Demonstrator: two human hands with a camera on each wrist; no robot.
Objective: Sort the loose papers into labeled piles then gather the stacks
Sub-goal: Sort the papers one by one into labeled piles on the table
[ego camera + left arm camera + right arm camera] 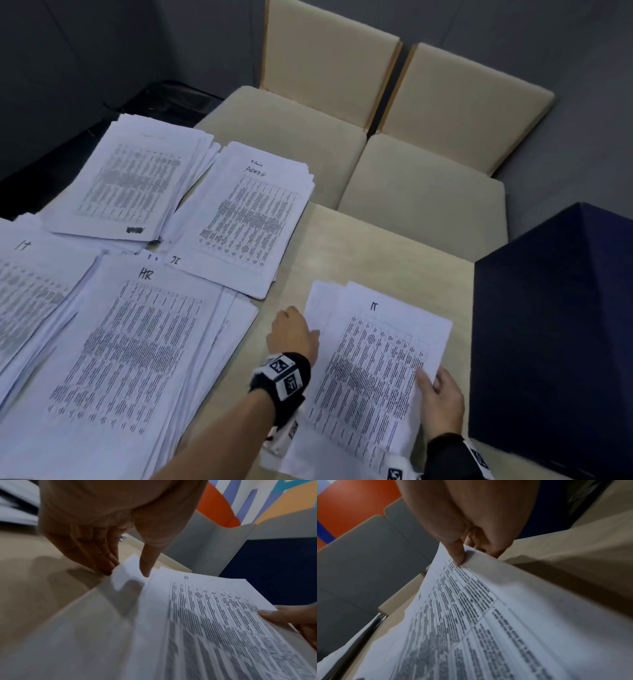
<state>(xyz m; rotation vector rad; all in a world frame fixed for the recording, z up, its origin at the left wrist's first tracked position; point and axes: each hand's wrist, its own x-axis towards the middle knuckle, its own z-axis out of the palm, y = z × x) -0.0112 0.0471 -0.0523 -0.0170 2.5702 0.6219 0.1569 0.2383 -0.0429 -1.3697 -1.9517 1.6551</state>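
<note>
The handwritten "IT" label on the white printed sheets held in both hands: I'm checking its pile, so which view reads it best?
The head view: the handwritten "IT" label is sharp and upright atop the white printed sheets. The left wrist view shows it small and blurred; the right wrist view shows a tiny sideways mark.

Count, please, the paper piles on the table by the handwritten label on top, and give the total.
IT piles: 2, the far-left pile and the held pile
HR pile: 1
Admin pile: 1
Unlabeled pile: 1
Total: 5 piles
</note>
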